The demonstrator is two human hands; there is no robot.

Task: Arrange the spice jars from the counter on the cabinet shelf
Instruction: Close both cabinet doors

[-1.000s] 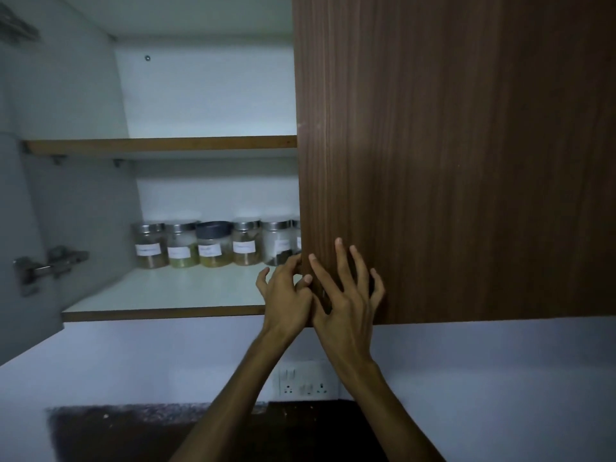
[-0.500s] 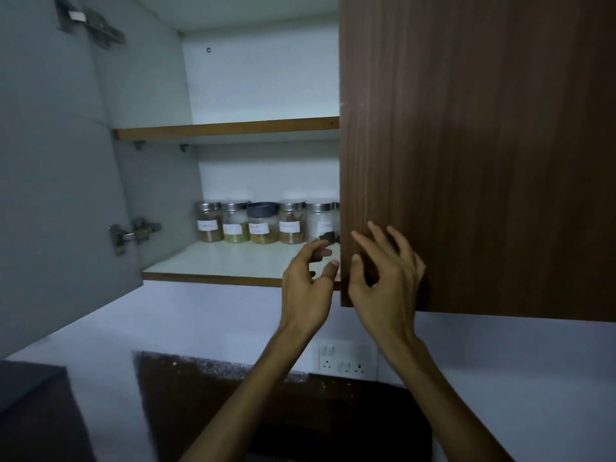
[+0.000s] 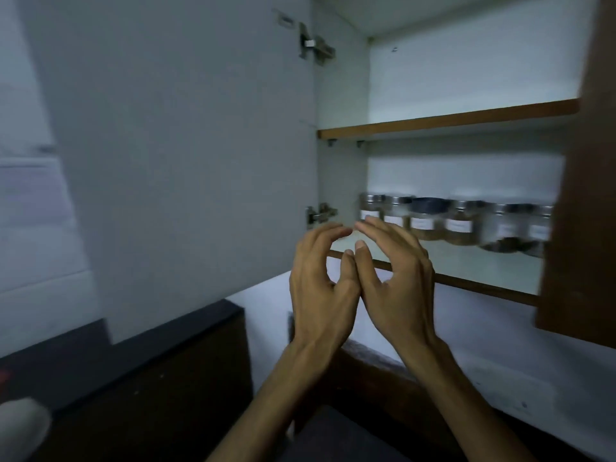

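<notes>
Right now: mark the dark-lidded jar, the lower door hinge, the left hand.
dark-lidded jar point(image 3: 427, 219), head view, on its glass body at the label.
lower door hinge point(image 3: 320, 213), head view, on the metal arm.
left hand point(image 3: 321, 288), head view, on its back.

1. The right hand point(image 3: 393, 278) is off the brown door point(image 3: 586, 195), its fingers now curled in the air.
2. The left hand point(image 3: 320, 281) now meets it, thumbs touching.
3. Both hands now hang left of that door, below the jars point(image 3: 460, 225).

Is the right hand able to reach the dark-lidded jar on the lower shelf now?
Probably yes. The right hand is empty in front of the lower shelf, the left door stands open, and nothing lies between the hand and the dark-lidded jar.
</notes>
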